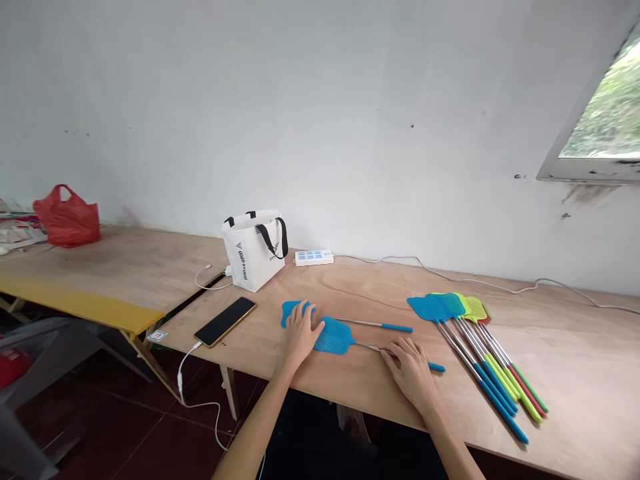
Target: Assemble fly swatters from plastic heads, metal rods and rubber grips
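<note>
Two blue fly swatters lie on the wooden table (360,293) in front of me. My left hand (301,331) rests flat with fingers spread between the head of the far swatter (291,310) and the head of the near swatter (334,335). My right hand (410,368) lies over the metal shaft of the near swatter, fingers curled down on it near its blue grip (437,367). The far swatter's shaft runs right to a blue grip (397,327).
A fanned pile of several blue, green, yellow and red swatters (475,347) lies to the right. A phone (225,321) on a white cable, a white tote bag (255,248) and a power strip (313,257) sit behind. A red plastic bag (67,217) is far left.
</note>
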Available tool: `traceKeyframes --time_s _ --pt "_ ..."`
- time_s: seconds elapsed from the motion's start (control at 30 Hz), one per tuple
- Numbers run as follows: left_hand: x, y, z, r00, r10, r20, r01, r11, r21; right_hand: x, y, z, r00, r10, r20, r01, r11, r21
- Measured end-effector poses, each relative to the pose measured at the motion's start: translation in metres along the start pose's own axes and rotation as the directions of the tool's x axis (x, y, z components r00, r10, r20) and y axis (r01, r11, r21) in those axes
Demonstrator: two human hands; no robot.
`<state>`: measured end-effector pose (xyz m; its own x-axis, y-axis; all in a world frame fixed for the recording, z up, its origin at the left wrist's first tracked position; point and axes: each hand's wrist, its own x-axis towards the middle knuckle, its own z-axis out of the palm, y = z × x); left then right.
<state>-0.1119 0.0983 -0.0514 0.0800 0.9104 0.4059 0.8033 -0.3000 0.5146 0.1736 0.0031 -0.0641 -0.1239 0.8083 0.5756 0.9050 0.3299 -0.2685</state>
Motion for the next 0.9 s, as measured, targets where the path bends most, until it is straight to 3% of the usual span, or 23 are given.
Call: traceKeyframes --time_s 0.13,0.33,0.47,0.7,0.9 --pt "-0.004 -0.006 0.009 0.995 -0.005 0.104 -0.016 0.98 0.196 0.0 0.001 0.0 1.0 0.008 0.015 -0.008 1.0 0.004" --pt "-0.002 -0.006 -0.005 0.999 -0.043 0.003 0.041 0.961 0.275 0.0 0.013 0.0 0.997 0.053 0.061 -0.059 0.992 0.115" --pt "-0.002 -0.008 -0.013 0.989 -0.145 0.004 0.133 0.917 0.377 0.016 0.019 0.004 0.997 0.005 0.079 -0.009 0.998 0.055" --pt "-0.006 0.002 -0.012 0.956 -0.292 0.038 0.247 0.867 0.432 0.067 0.015 0.024 0.957 -0.099 0.272 0.104 0.995 -0.005" --pt "-0.002 -0.005 -0.019 0.936 -0.351 0.028 0.311 0.861 0.403 0.074 0.016 0.037 0.97 -0.061 0.235 0.063 0.998 -0.003"
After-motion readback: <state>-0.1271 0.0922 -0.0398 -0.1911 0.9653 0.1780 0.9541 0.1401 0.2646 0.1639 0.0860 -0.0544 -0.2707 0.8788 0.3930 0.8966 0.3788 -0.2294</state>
